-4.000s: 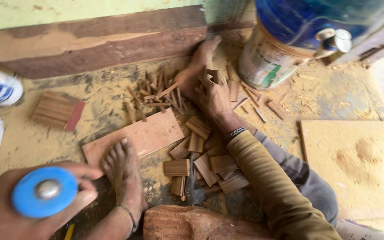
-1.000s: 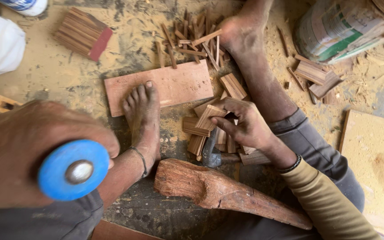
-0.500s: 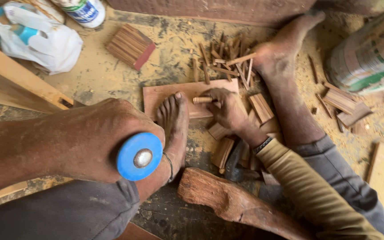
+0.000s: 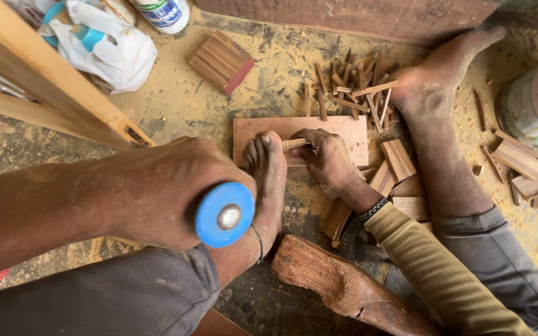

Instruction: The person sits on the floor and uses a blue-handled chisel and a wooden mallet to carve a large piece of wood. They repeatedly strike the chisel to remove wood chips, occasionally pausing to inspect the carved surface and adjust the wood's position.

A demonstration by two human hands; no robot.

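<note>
Gripping: your left hand (image 4: 157, 193) closed round a blue-capped tool handle (image 4: 224, 214); your right hand (image 4: 328, 155) pinching a small wood strip (image 4: 294, 144) on the flat board (image 4: 344, 127), beside your toes.

Small woodworking workshop, work done seated on floor. Sawdust-covered floor (image 4: 175, 106), scattered thin wood sticks (image 4: 350, 93), cut wooden blocks (image 4: 400, 158), flat board (image 4: 344, 130), rough wood chunk (image 4: 337, 286) (bark-like surface). Heavy timber plank (image 4: 344, 15) along far edge, paint-style can (image 4: 533, 106) at right.
</note>
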